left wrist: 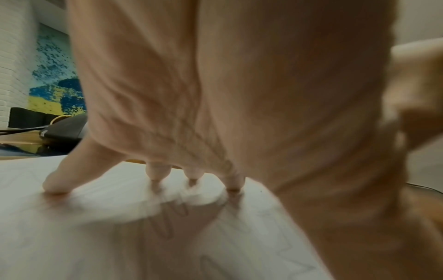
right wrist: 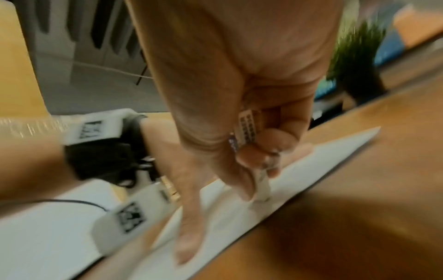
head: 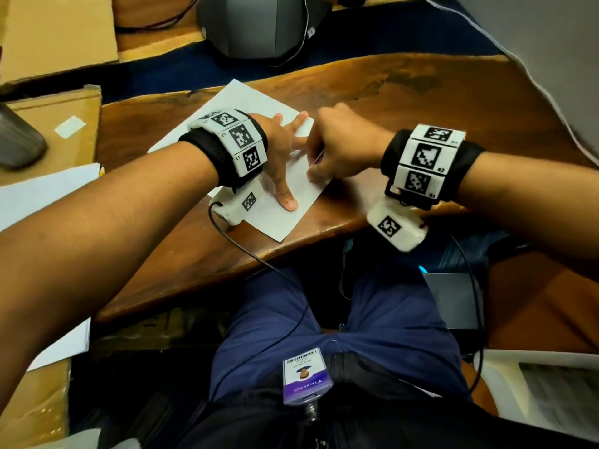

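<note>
A white sheet of paper (head: pixel 278 218) lies slanted on the brown wooden table (head: pixel 421 102). My left hand (head: pixel 282 150) presses on it with fingers spread and straight; the fingertips (left wrist: pixel 57 185) stand on the paper (left wrist: pixel 95 236), which bears faint pencil lines (left wrist: pixel 172 227). My right hand (head: pixel 340 147) sits at the sheet's right edge. It pinches a small white eraser-like piece (right wrist: pixel 261 187) in a printed sleeve, and the white tip touches the paper (right wrist: pixel 311 170). Both wrist views are blurred.
Cardboard boxes (head: pixel 52 30) and loose white sheets (head: pixel 39 189) lie on the left. A grey cylinder (head: pixel 16 137) stands at the left edge. A dark grey device (head: pixel 259 24) with cables sits behind the table. A green plant (right wrist: pixel 359 56) stands far right.
</note>
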`<move>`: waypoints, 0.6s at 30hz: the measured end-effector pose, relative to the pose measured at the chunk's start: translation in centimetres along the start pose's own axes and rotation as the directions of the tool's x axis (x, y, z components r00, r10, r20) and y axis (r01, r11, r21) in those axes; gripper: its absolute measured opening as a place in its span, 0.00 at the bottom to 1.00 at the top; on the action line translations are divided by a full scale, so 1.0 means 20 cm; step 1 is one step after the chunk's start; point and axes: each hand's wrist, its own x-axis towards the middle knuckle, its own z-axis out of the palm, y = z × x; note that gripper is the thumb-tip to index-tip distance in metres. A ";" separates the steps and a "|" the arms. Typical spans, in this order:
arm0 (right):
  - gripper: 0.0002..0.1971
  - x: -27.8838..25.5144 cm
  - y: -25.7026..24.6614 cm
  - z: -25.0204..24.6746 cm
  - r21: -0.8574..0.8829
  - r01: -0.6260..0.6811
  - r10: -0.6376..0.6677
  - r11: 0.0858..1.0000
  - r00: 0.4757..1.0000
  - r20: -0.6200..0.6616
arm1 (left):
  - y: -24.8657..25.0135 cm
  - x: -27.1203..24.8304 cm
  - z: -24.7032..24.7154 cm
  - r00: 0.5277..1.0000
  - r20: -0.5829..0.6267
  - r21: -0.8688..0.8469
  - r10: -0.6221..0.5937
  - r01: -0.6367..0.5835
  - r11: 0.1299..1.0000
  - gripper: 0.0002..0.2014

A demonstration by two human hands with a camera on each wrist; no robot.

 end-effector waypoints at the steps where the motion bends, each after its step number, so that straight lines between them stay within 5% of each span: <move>1: 0.06 -0.01 -0.01 0.00 0.028 -0.008 0.007 1.000 0.999 0.036 | 0.00 0.00 0.00 1.000 0.000 0.002 0.003 -0.003 1.000 0.74; 7: 0.08 0.04 0.05 -0.06 0.141 -0.115 0.112 0.983 0.993 0.028 | -0.01 -0.04 0.02 0.999 -0.040 -0.034 0.017 -0.018 0.999 0.74; 12: 0.09 0.03 0.05 -0.07 0.136 -0.150 0.150 0.979 0.989 0.008 | -0.04 -0.09 0.10 0.986 -0.150 -0.096 0.076 -0.091 0.991 0.64; 18: 0.12 0.00 -0.03 0.03 -0.026 -0.118 0.111 0.993 0.977 -0.180 | -0.08 -0.10 0.17 0.993 -0.080 -0.100 0.083 -0.091 0.991 0.68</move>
